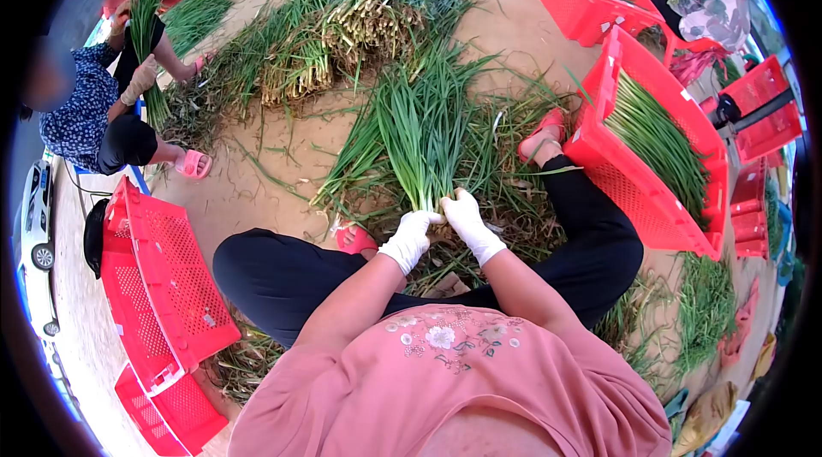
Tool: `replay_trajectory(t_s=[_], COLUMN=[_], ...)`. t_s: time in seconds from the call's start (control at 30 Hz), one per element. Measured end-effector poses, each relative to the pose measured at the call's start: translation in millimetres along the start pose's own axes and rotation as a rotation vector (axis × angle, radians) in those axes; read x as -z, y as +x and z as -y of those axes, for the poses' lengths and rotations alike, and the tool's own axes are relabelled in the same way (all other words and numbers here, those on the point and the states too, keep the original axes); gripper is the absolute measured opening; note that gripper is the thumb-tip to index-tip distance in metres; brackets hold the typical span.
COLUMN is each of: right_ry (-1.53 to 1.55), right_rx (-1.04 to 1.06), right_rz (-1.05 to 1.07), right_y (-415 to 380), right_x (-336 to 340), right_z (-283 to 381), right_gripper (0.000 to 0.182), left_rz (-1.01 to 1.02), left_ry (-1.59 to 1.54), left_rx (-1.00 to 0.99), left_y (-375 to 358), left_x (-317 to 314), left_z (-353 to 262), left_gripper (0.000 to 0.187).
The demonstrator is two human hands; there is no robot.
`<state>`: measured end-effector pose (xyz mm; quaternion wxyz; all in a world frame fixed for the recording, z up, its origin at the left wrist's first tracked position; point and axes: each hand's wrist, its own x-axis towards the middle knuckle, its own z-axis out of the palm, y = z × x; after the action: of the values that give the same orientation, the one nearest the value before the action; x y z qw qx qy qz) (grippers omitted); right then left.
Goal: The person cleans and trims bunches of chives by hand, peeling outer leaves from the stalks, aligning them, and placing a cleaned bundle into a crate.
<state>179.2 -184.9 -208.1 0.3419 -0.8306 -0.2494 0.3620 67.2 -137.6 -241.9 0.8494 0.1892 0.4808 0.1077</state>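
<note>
Both my hands wear white gloves and meet at the pale stem ends of a bunch of chives (419,145). My left hand (411,237) is closed around the left side of the stems. On the other side, my right hand (467,222) has its fingers pressed onto the same stem ends. The long green leaves fan away from me over more loose chives (351,157) on the ground. Root ends under my fingers are partly hidden. Dry leaf scraps (514,217) lie around and below my hands.
A big heap of chives (368,29) lies ahead. At right stands a red crate (642,192) filled with chives; red crates (175,273) are stacked at left. A co-worker (86,106) sits at upper left holding chives. Another person (706,8) is at upper right.
</note>
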Motion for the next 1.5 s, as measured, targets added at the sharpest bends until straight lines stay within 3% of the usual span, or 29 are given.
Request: replay_trajectory(t_s=[0.1, 0.13, 0.17, 0.23, 0.3, 0.37, 0.4, 0.43, 0.47, 0.57, 0.6, 0.63, 0.67, 0.73, 0.8, 0.9, 0.93, 1.0, 1.07, 1.13, 1.17, 1.27, 1.3, 1.37, 1.43, 1.5], right_ry=[0.217, 0.084, 0.087, 0.58, 0.473, 0.161, -0.179, -0.027, 0.097, 0.363, 0.504, 1.08, 0.661, 0.847, 0.825, 0.956, 0.655, 0.361, -0.168, 0.048, 0.532, 0.806, 0.873, 0.802, 0.779, 1.245], right_rx=[0.139, 0.184, 0.181, 0.085, 0.033, 0.242, 0.757, 0.588, 0.51, 0.377, 0.317, 0.084, 0.458, 0.595, 0.734, 0.678, 0.474, 0.27, 0.039, -0.205, -0.319, -0.251, -0.171, 0.052, 0.088, -0.022], right_rz=[0.031, 0.115, 0.11, 0.22, 0.272, 0.098, -0.311, -0.099, -0.053, 0.071, 0.15, 0.274, 0.072, -0.053, -0.277, -0.426, -0.366, -0.309, 0.052, 0.351, 0.452, 0.603, 0.55, 0.685, 0.762, 0.86], right_y=[3.8, 1.9, -3.4, -24.1, -29.0, -29.8, -33.4, -37.0, -38.3, -41.6, -41.4, -43.3, -58.9, -57.0, -59.1, -28.7, -11.6, -4.0, -10.4, -17.0, -21.6, -14.4, -22.2, -19.0, -18.8, -36.0], right_x=[-9.5, -5.3, -1.4, 13.0, 18.8, 3.5, -6.3, -7.0, -8.0, 5.5, 15.2, 34.7, 60.5, 103.6, 142.0, 161.5, 153.5, 123.5, 77.0, 44.0, 33.1, 6.2, 4.8, 6.0, 6.8, 17.2], right_z=[-27.0, -30.4, -27.0, -9.5, 1.9, -0.3, 2.1, 0.4, 0.2, 19.7, 31.4, 50.9, 72.4, 83.0, 86.4, 43.9, 4.5, -46.6, -52.3, -27.3, -10.2, -0.1, 12.4, 14.7, 19.0, 43.5], right_gripper=[0.031, 0.031, 0.031, 0.027, 0.034, 0.024, 0.018, 0.013, 0.011, 0.008, 0.008, 0.007, 0.003, 0.004, 0.004, 0.007, 0.011, 0.023, 0.06, 0.07, 0.061, 0.023, 0.023, 0.028, 0.037, 0.05], left_rz=[0.078, 0.148, 0.096, 0.091, 0.174, 0.146, 0.106, 0.065, -0.029, 0.039, 0.017, 0.106, 0.102, 0.098, 0.092, 0.17, 0.171, 0.295, 0.245, 0.203, 0.2, 0.308, 0.257, 0.252, 0.217, 0.009], left_ry=[-0.062, -0.108, -0.1, -0.341, -0.38, -0.369, -0.33, -0.292, -0.247, -0.094, -0.184, -0.17, -0.183, -0.194, -0.281, -0.367, -0.364, -0.437, -0.364, -0.271, -0.264, -0.108, -0.064, 0.136, 0.235, 0.565], left_rx=[0.027, 0.047, 0.068, 0.153, 0.164, 0.191, 0.178, 0.165, 0.137, 0.097, 0.084, 0.046, 0.113, 0.18, 0.223, 0.227, 0.224, 0.23, 0.169, 0.126, 0.126, 0.1, 0.065, -0.154, -0.247, -0.394], left_y=[7.7, -12.1, -35.2, -23.8, -18.6, -14.6, -11.4, -8.7, -6.0, -29.9, 0.7, -11.0, -5.0, -2.8, -16.5, -14.8, -13.6, -9.8, -22.5, -25.6, -28.8, -29.7, -50.2, -68.9, -96.4, -122.1], left_x=[8.8, -2.6, -16.3, -5.9, -1.8, -4.7, -6.1, -7.6, -8.7, -21.1, 0.7, -2.6, 1.9, 5.3, 0.1, 9.1, 12.4, 17.7, 6.8, 7.5, 7.2, 7.2, -4.3, -3.3, -16.9, -38.5], left_z=[0.1, -11.4, -25.6, -30.9, -33.9, -34.2, -31.3, -27.6, -24.5, -31.2, -19.9, -23.4, -24.3, -28.8, -38.0, -43.6, -45.4, -46.6, -48.8, -47.2, -44.7, -40.5, -48.0, -60.1, -74.2, -83.3], left_gripper=[0.023, 0.023, 0.025, 0.026, 0.022, 0.017, 0.016, 0.015, 0.015, 0.014, 0.014, 0.014, 0.013, 0.013, 0.012, 0.013, 0.013, 0.015, 0.016, 0.023, 0.023, 0.03, 0.032, 0.034, 0.035, 0.038])
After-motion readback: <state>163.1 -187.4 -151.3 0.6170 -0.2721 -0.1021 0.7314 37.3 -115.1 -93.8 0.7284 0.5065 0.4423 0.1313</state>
